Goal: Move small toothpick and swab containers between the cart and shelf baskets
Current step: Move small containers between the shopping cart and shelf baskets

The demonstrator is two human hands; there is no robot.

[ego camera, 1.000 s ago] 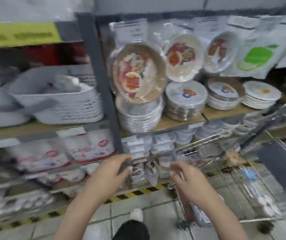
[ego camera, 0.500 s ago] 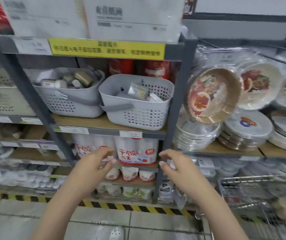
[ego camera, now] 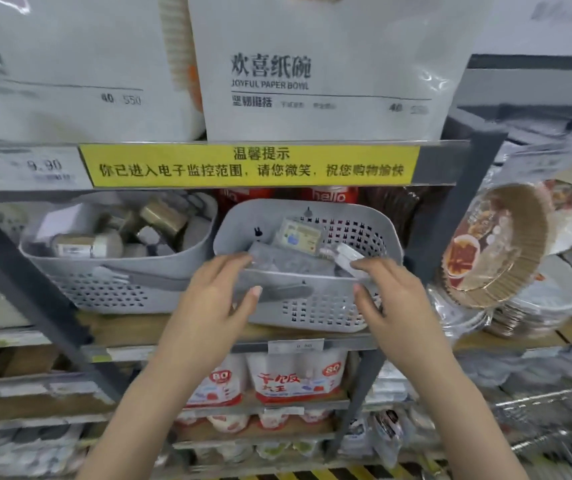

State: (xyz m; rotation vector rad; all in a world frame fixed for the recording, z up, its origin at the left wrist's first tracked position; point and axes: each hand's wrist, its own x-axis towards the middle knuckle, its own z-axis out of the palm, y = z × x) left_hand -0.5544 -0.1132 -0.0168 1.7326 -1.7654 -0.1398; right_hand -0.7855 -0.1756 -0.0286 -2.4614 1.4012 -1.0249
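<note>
A grey perforated basket (ego camera: 319, 313) stands on the shelf in front of me. Inside lie a pale yellow packet (ego camera: 300, 235), a white container (ego camera: 346, 254) and a flat grey pack (ego camera: 277, 259). My left hand (ego camera: 222, 299) is at the basket's front left, fingers reaching over the rim and thumb before the front wall. At the front right, my right hand (ego camera: 392, 299) has its fingertips by the white container and its thumb on the wall. Both hands look spread and hold nothing. A second grey basket (ego camera: 104, 292) to the left holds several round brownish containers (ego camera: 87, 245).
A yellow sign (ego camera: 249, 164) runs along the shelf edge above, under big paper bowl packs (ego camera: 312, 64). Stacked paper plates (ego camera: 495, 244) fill the bay to the right past a dark upright post (ego camera: 430, 254). Blurred cart wire (ego camera: 554, 410) shows at lower right.
My view swung from the cart up to the shelf. Both hands left the cart handle, rose and reached forward to the right basket's front rim.
</note>
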